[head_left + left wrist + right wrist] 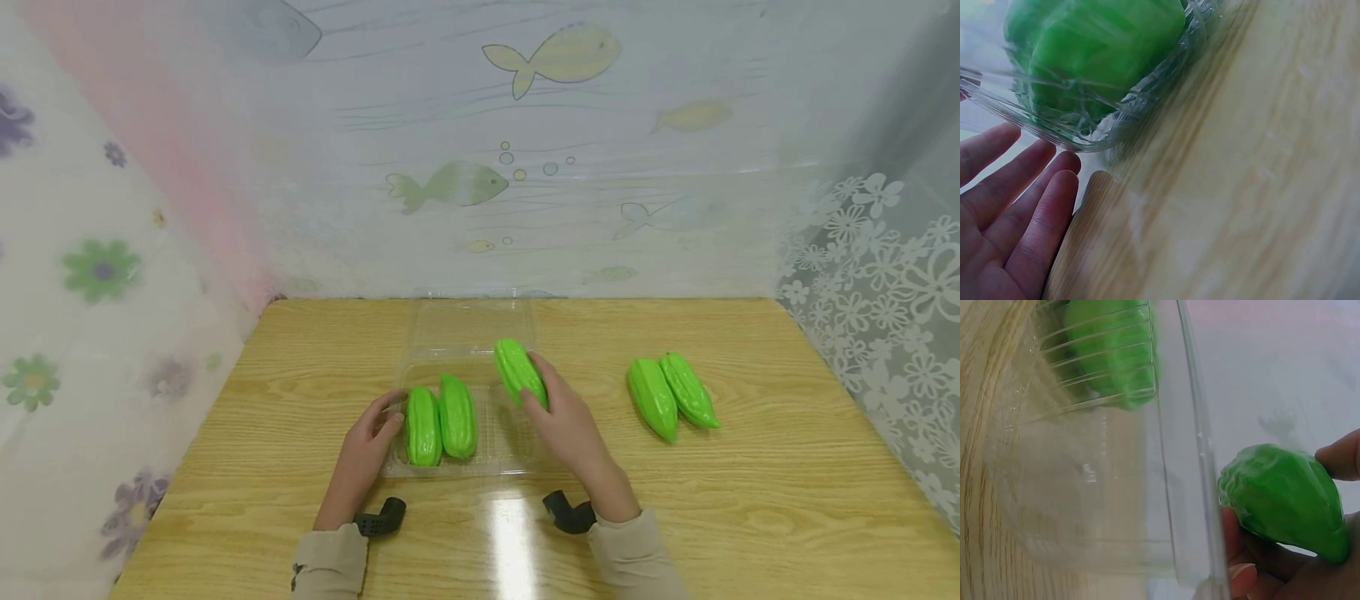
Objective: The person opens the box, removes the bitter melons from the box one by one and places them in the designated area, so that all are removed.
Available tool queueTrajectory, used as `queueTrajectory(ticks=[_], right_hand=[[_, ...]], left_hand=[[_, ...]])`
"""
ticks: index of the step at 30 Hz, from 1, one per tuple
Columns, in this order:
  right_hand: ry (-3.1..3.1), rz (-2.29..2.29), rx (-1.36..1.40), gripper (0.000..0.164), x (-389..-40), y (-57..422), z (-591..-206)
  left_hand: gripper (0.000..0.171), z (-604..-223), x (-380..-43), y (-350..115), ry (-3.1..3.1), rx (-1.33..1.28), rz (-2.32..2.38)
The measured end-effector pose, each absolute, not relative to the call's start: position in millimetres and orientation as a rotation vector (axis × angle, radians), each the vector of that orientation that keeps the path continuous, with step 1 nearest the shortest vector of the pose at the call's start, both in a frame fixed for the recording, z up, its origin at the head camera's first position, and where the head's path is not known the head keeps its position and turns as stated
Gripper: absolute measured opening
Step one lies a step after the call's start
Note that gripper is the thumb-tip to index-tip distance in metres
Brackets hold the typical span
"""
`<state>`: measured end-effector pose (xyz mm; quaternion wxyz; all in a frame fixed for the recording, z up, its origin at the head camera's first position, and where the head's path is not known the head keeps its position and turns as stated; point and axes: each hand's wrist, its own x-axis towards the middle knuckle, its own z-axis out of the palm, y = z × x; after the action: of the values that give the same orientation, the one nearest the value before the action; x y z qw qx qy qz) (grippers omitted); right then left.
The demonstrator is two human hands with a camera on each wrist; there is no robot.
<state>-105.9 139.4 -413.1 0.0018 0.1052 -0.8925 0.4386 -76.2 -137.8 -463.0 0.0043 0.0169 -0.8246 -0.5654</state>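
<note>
r hand (566,421) grips a green gourd (514,363) over the right half of the clear tray (489,433), lid (472,327) folded open on the far side. l hand (367,442) is relaxed, fingers straight at the tray's left rim, next to 2 gourds (457,417) w/in; another pr (652,398) on table (750,517), right.

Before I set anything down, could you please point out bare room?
Bare table lies left of the left hand and right of the loose gourds. The container is crowded at left with two gourds, but bare at right, where the right hand holds another.
</note>
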Motion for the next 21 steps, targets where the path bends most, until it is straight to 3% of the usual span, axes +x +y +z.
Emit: queueTrajectory(ticks=[6,14,21], right_hand=[[-2.796,1.376,0.330,0.052,-108,141,-415],[-2.787,1.401,0.341,0.053,-110,143,-416],[-2.793,1.402,0.321,0.053,-111,146,-416]], left_hand=[[0.039,-480,-82,-142,-2.582,0.050,-1.741],[0.039,-468,-78,-139,-2.573,0.037,-1.766],[0.041,-480,-82,-142,-2.583,0.027,-1.722]])
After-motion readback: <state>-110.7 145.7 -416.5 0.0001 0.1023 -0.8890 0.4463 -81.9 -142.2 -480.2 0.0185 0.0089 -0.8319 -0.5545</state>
